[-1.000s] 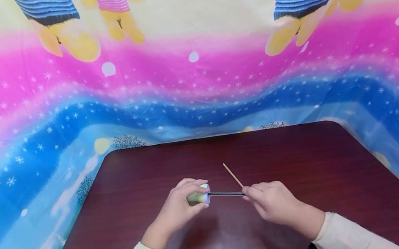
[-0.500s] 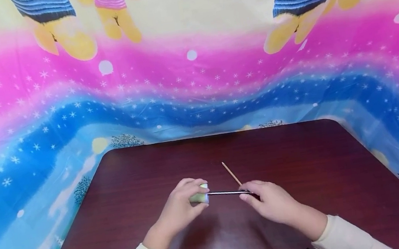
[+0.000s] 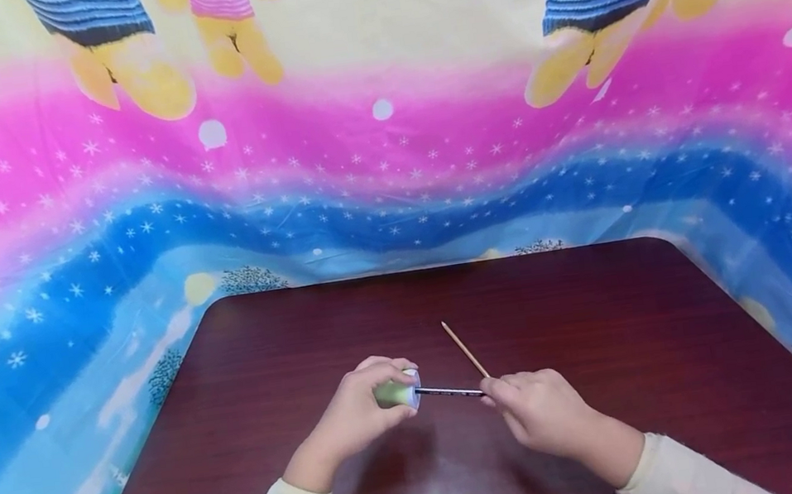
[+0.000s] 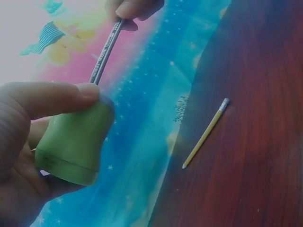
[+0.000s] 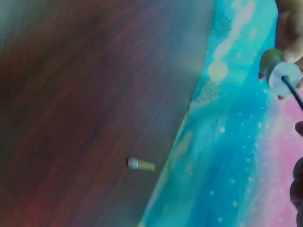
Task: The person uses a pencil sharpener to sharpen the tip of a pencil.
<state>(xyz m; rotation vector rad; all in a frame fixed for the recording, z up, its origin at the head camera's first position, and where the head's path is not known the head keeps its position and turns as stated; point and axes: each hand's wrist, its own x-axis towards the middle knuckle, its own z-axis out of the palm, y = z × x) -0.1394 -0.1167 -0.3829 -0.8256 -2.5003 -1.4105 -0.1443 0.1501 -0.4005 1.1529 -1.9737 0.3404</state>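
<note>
My left hand (image 3: 350, 410) grips a green pencil sharpener (image 4: 75, 137), thumb on one side near its pale end, fingers round the far side. Into the hole in that end (image 5: 283, 86) runs a dark pencil (image 4: 106, 52) with pale lettering along its side; its tip is hidden inside. At the other end of this pencil, my right hand (image 3: 544, 413) pinches it between thumb and fingers, covering that end. Both hands are held above the table, level with each other. In the right wrist view only a bit of the right hand shows at the right edge.
Beyond the right hand, a yellow pencil (image 3: 464, 348) lies on the dark red-brown table (image 3: 302, 334), its eraser end hidden behind the hand in the head view. A printed cloth (image 3: 388, 189) hangs behind the table's far edge and along both sides.
The right fingers shift along and roll on the dark pencil, reaching over it half a second ago and drawn back lower now. The left hand and sharpener stay nearly still, with a slight tilt.
</note>
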